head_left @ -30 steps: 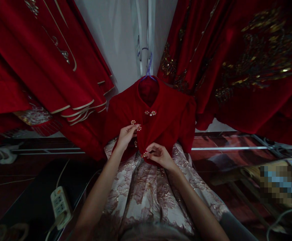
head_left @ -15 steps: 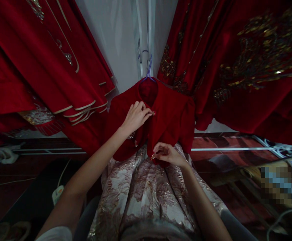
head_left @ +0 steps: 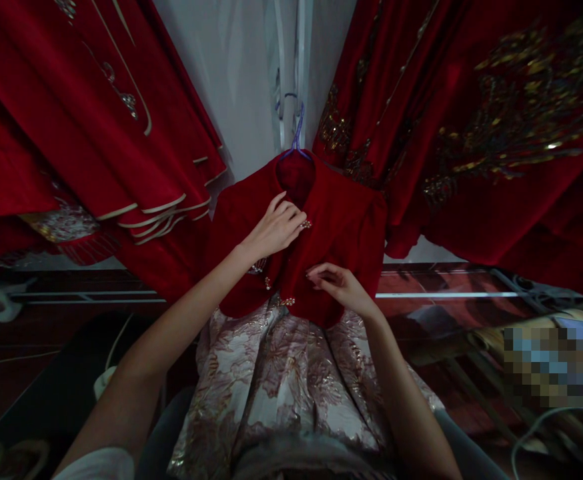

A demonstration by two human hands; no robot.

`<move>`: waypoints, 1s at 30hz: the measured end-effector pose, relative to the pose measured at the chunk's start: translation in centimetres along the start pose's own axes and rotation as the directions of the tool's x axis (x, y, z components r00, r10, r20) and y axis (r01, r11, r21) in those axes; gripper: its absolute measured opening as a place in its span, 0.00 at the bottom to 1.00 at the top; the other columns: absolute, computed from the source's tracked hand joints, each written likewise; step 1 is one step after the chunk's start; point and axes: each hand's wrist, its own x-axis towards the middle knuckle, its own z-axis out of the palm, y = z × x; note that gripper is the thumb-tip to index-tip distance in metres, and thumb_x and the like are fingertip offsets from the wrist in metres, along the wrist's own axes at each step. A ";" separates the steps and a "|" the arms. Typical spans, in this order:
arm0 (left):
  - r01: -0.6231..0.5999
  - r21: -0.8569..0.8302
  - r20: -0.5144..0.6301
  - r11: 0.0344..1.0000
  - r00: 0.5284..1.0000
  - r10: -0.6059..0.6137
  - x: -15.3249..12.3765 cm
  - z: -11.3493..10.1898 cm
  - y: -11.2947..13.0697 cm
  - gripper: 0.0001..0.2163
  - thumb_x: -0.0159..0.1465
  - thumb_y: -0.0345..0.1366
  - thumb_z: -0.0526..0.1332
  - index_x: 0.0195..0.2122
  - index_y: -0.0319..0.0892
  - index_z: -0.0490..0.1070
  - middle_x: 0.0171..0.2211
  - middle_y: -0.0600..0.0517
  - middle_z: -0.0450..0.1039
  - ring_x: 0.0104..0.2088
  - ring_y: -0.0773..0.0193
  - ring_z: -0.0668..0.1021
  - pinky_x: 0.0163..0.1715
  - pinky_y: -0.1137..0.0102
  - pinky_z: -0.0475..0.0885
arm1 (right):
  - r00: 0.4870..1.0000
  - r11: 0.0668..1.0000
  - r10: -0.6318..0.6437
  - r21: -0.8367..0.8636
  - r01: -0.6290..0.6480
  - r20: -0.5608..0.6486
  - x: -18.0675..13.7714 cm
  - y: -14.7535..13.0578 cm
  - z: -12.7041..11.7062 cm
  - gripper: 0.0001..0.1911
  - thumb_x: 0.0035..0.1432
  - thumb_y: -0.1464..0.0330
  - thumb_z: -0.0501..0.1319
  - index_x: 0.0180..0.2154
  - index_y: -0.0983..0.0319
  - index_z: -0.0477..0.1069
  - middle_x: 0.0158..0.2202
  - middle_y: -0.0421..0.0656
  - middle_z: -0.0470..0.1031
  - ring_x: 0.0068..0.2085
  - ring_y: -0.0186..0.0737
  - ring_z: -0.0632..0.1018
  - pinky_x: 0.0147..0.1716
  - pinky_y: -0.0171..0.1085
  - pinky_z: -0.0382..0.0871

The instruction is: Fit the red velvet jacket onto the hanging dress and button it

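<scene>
As the red jacket [head_left: 344,220] hangs, hands at its front

Fingertips of the left hand [head_left: 274,230] pinch the top clasp [head_left: 305,225]. Fingers of the right hand [head_left: 339,287] curl on cloth lower down, grip unclear. The jacket hangs from a purple hanger [head_left: 297,133], over a brocade skirt [head_left: 281,373].

The scene is dimly lit. The strongest light is caught by the pale wall [head_left: 231,80] at top centre. A softer share is thrown on the red jacket [head_left: 346,220], the left hand [head_left: 274,230] and the right hand [head_left: 339,287], which are rendered fairly sharp. The hanging red cloth [head_left: 46,133] is darkened toward the corners, where detail is lost in heavy shadow. Small glints are returned by the gold embroidery [head_left: 521,100]. Faint reflections are seen on the glossy surface [head_left: 436,283]. Straight lines are bowed at the edges. A patch [head_left: 556,367] at lower right is pixelated.
</scene>
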 end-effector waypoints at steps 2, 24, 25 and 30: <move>0.028 -0.053 -0.003 0.998 1.000 -0.028 0.1 0.0 0.0 0.07 0.63 0.32 0.54 0.40 0.42 0.70 0.38 0.48 0.71 0.48 0.55 0.69 0.63 0.48 0.47 | 0.997 0.999 -0.046 -0.013 0.046 -0.061 0.8 -0.9 -0.4 0.10 0.56 0.63 0.61 0.39 0.62 0.72 0.44 0.46 0.74 0.43 0.38 0.75 0.44 0.40 0.72; 0.599 0.096 -0.461 0.795 0.735 -0.498 -3.5 -0.8 -2.8 0.32 0.54 0.26 0.58 0.61 0.33 0.51 0.62 0.31 0.49 0.60 0.37 0.58 0.55 0.48 0.56 | 0.769 0.802 -0.297 -0.585 -0.120 -0.566 7.5 -5.9 2.9 0.50 0.56 0.44 0.52 0.64 0.76 0.40 0.64 0.68 0.44 0.67 0.64 0.45 0.61 0.60 0.42; 0.619 0.074 -0.476 0.782 0.711 -0.517 -3.8 -1.5 -3.6 0.32 0.54 0.25 0.58 0.61 0.32 0.51 0.61 0.31 0.49 0.60 0.38 0.58 0.56 0.50 0.57 | 0.750 0.764 -0.339 -0.631 -0.132 -0.568 7.4 -6.0 2.2 0.49 0.57 0.45 0.51 0.63 0.76 0.41 0.64 0.68 0.45 0.66 0.64 0.46 0.61 0.60 0.43; 0.729 0.014 -0.476 0.684 0.606 -0.637 -5.2 -6.0 -8.3 0.22 0.58 0.27 0.57 0.54 0.37 0.61 0.51 0.41 0.66 0.51 0.48 0.70 0.54 0.52 0.63 | 0.682 0.563 -0.498 -0.798 -0.215 -0.536 8.1 -7.2 -4.0 0.38 0.61 0.47 0.48 0.58 0.72 0.55 0.58 0.65 0.59 0.61 0.61 0.58 0.58 0.60 0.49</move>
